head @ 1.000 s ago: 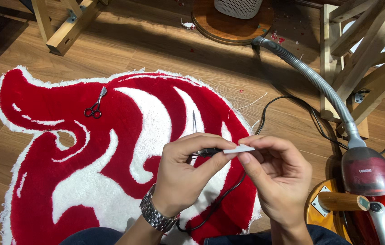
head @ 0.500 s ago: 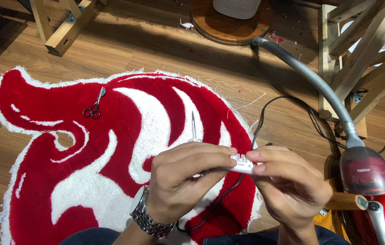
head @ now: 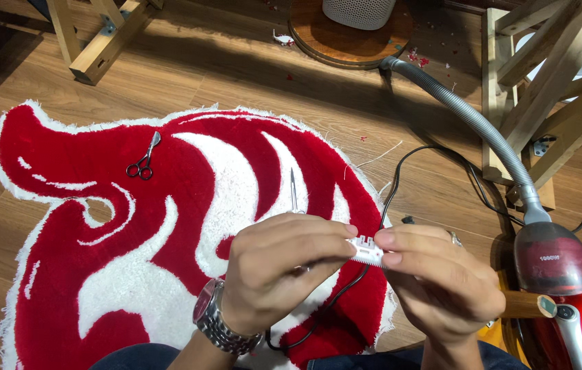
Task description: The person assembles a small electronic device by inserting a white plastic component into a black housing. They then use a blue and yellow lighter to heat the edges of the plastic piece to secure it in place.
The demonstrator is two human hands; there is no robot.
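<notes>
1. The small white toothed plastic comb piece sits pinched between both hands, above the lower right edge of the red and white tufted rug; its long axis runs roughly left to right, from one hand's fingertips to the other's
2. The left hand, the one wearing a silver metal wristwatch, is curled nearly closed, its thumb and fingers nipping the left end of the piece; it may also hold a dark tool body beneath, though the fingers hide that
3. The right hand meets it from the opposite side, fingers bent in, forefinger and thumb gripping the right end; neither hand is nearer, both touch it
4. The piece looks pale, short and ribbed, with a row of fine teeth along its lower edge
5. A black cable trails from under the hands across the rug's right edge onto the wooden floor
6. Small silver scissors lie well apart, near the rug's upper left part, and a thin metal tool lies on the rug just beyond the left hand
7. A red vacuum cleaner with a grey hose stands beside the right hand
</notes>
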